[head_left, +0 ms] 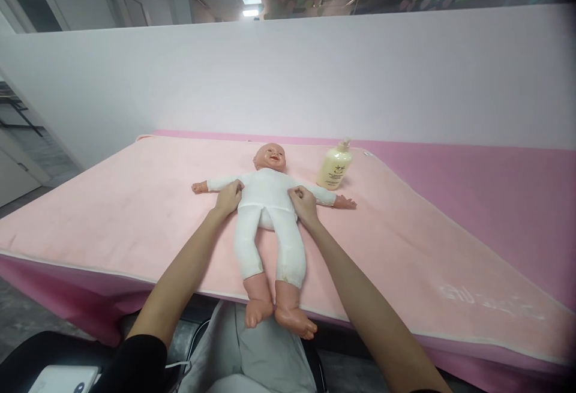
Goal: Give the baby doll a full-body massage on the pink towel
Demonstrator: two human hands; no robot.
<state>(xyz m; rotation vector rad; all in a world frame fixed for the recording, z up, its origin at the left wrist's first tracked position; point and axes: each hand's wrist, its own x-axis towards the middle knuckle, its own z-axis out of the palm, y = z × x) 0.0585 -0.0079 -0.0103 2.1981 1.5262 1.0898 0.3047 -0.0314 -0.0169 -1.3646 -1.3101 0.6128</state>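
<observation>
A baby doll (267, 189) with a white cloth body lies on its back on a pale pink towel (148, 201). Its head points away from me, and its bare plastic feet hang over the near edge. My left hand (229, 197) is closed at the left side of the doll's torso, just below its outstretched arm. At the opposite side, my right hand (304, 204) is also closed, with curled fingers against the white cloth. Beyond the doll's arm on the right stands a pale yellow pump bottle (333, 168), touched by neither hand.
A brighter pink cover (472, 183) shows under the towel on the right. Behind the table runs a low white partition (288, 81). My grey-trousered legs (243, 345) are under the near edge. At lower left lies a white device (65, 379) beside a cable.
</observation>
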